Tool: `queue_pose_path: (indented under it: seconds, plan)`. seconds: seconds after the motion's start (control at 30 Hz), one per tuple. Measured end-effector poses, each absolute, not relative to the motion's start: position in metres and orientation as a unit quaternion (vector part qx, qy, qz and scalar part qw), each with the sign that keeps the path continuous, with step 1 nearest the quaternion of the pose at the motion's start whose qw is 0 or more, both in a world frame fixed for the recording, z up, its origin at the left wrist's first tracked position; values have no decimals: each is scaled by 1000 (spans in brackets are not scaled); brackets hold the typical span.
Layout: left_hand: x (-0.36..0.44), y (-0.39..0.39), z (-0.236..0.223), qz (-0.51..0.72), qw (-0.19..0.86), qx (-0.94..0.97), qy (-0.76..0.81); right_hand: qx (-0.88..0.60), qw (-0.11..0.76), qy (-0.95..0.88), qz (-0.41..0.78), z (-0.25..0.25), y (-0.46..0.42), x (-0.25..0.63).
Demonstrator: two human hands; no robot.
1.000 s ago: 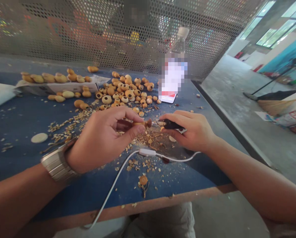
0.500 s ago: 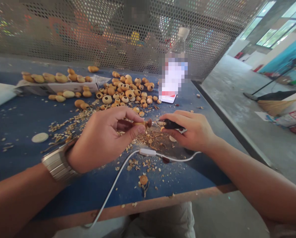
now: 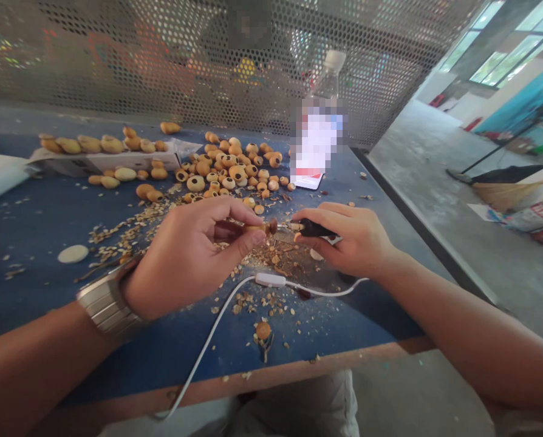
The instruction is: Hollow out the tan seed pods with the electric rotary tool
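My left hand (image 3: 187, 255), with a metal watch on its wrist, is closed round a thin wooden stick (image 3: 253, 228) that carries a small brown bead (image 3: 273, 226) at its tip. My right hand (image 3: 351, 240) is closed round a small black corded tool (image 3: 314, 229), and the tool's tip meets the bead. Both hands hover just above the blue table (image 3: 39, 218), over a patch of brown shavings (image 3: 280, 258). The tool's white cable (image 3: 217, 331) runs under my hands and off the near table edge.
A heap of tan seeds with holes (image 3: 230, 167) lies behind my hands. More seeds rest on and around a flat white box (image 3: 112, 159) at the back left. A phone (image 3: 308, 180) leans on a plastic bottle (image 3: 328, 82). Perforated metal mesh (image 3: 162, 67) closes the back; the floor drops off to the right.
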State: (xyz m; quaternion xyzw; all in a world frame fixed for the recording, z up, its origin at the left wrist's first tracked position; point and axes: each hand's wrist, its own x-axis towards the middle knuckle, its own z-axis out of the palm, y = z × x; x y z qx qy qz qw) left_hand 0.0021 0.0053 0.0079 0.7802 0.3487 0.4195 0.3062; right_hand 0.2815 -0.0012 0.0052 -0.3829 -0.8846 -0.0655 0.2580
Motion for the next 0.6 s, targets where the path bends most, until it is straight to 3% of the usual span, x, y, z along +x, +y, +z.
queue_pose_path:
  seconds: [0.6]
  plan:
    - [2,4,10,409,292,787,358,-396,251,-881,-56,4,-1,281]
